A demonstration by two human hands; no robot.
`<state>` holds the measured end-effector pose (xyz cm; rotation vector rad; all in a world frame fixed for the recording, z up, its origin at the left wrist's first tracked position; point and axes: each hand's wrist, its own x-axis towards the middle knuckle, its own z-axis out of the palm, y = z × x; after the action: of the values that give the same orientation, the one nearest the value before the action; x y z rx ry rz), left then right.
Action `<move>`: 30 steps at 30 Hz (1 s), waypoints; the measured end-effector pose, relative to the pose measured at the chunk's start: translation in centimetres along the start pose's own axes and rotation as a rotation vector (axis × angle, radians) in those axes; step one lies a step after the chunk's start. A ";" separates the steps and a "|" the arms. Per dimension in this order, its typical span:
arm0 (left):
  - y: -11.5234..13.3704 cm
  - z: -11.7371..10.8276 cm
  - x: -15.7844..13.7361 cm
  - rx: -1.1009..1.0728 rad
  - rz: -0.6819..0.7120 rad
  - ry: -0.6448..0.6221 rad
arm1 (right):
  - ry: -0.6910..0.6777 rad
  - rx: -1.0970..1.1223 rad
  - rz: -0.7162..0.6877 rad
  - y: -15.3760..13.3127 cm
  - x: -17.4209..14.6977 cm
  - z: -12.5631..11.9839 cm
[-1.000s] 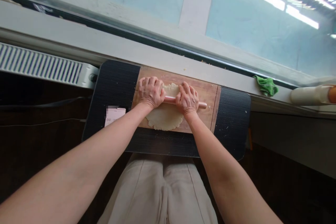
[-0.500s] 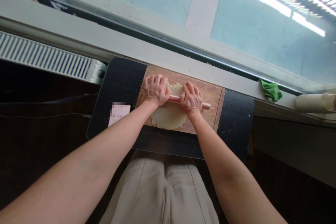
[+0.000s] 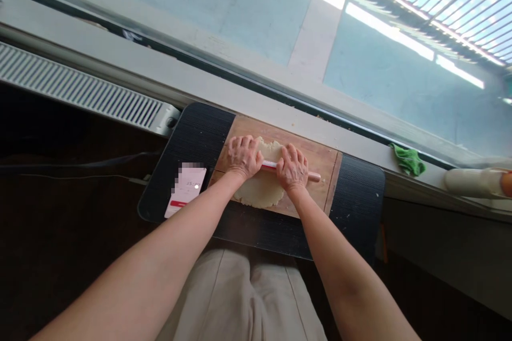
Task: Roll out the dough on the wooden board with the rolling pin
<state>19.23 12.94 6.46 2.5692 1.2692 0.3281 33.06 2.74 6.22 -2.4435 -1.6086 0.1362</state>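
Observation:
A rolling pin lies across a flattened sheet of pale dough. Its right end juts out past my fingers. My left hand is wrapped over the pin's left part, hiding that end. On the right part, my right hand is closed over the pin. The dough has ragged, cracked edges and shows both beyond the pin and on my side of it. Beneath it is a wooden cutting board.
The board rests on a small black table. A phone lies at the table's left. Behind run a radiator and a windowsill with crumbs, a green cloth and a pale bottle-like object.
The view has shifted, so the table sits lower in the picture and more of the phone shows. Both hands keep their grip on the rolling pin, nearly in the same place over the dough.

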 end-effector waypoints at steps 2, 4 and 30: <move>0.0 0.1 0.4 0.024 -0.012 0.007 | 0.000 0.004 0.002 0.2 0.5 0.2; -0.1 0.2 0.5 0.042 -0.005 0.008 | 0.003 0.011 0.004 0.2 0.7 0.3; -0.1 0.4 0.7 0.092 0.019 0.004 | 0.062 0.013 0.008 -0.1 0.7 0.2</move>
<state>19.67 13.53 6.09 2.6598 1.2904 0.2844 33.18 3.47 6.08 -2.4197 -1.5676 0.0707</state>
